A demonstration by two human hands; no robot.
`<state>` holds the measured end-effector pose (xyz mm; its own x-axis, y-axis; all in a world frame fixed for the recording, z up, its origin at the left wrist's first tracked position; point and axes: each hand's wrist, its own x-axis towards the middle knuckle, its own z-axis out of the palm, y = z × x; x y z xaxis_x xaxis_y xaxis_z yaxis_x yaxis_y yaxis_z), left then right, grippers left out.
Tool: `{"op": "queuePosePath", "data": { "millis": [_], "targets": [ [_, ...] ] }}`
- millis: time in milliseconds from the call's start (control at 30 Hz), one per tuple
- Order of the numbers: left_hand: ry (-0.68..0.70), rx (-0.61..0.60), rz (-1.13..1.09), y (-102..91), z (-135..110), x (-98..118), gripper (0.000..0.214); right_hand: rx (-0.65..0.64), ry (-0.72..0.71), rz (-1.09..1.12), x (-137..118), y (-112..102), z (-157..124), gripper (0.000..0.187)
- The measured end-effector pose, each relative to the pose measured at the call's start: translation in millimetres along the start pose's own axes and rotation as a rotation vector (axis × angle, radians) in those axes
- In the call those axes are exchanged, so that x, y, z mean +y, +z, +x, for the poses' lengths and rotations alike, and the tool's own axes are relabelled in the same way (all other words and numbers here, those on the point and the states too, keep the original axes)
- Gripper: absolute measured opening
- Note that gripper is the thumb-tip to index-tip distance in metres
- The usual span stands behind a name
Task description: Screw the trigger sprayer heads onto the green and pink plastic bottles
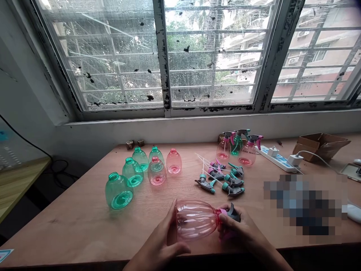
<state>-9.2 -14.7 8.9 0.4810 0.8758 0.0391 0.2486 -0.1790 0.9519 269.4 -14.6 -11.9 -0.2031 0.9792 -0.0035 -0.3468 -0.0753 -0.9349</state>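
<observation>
A clear pink spray bottle [196,220] lies sideways between my hands above the table's front edge. My left hand [169,239] is wrapped round its base, thumb below. At the neck, my right hand [232,226] grips the pink collar of the grey-and-pink spray head [233,212], which sits on the bottle's mouth; the fingers hide part of it. Beyond the bottle lies a pile of loose trigger spray heads [225,178] with white tubes. Open-topped bottles stand to the left, several green [119,192] and two pink [174,162].
Three bottles with spray heads [247,152] stand at the back right. Beside them are a white power strip [278,158] with plugged-in adapters and an open cardboard box [318,146]. A blurred patch covers part of the right side. Windows line the wall behind the table [73,229].
</observation>
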Motion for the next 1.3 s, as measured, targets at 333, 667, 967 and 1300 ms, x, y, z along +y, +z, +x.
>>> {"op": "queuePosePath", "data": {
  "millis": [333, 667, 967, 1300],
  "targets": [
    [0.069, 0.010, 0.044, 1.0, 1.5, -3.0, 0.105, 0.030, 0.020, -0.003, 1.7, 0.9, -1.1, 0.040],
    [0.038, 0.041, 0.045, 1.5, -1.7, 5.4, 0.101, 0.057, 0.014, -0.035, 0.0, 4.2, -0.6, 0.043],
    [0.070, 0.043, -0.034, 3.1, -3.7, 6.8, 0.107, 0.020, -0.012, -0.012, 2.8, 0.5, 0.7, 0.040],
    [0.071, 0.046, 0.017, 3.2, -0.7, 4.0, 0.100, 0.042, -0.010, 0.001, 0.6, 0.4, 0.7, 0.042]
  ]
}}
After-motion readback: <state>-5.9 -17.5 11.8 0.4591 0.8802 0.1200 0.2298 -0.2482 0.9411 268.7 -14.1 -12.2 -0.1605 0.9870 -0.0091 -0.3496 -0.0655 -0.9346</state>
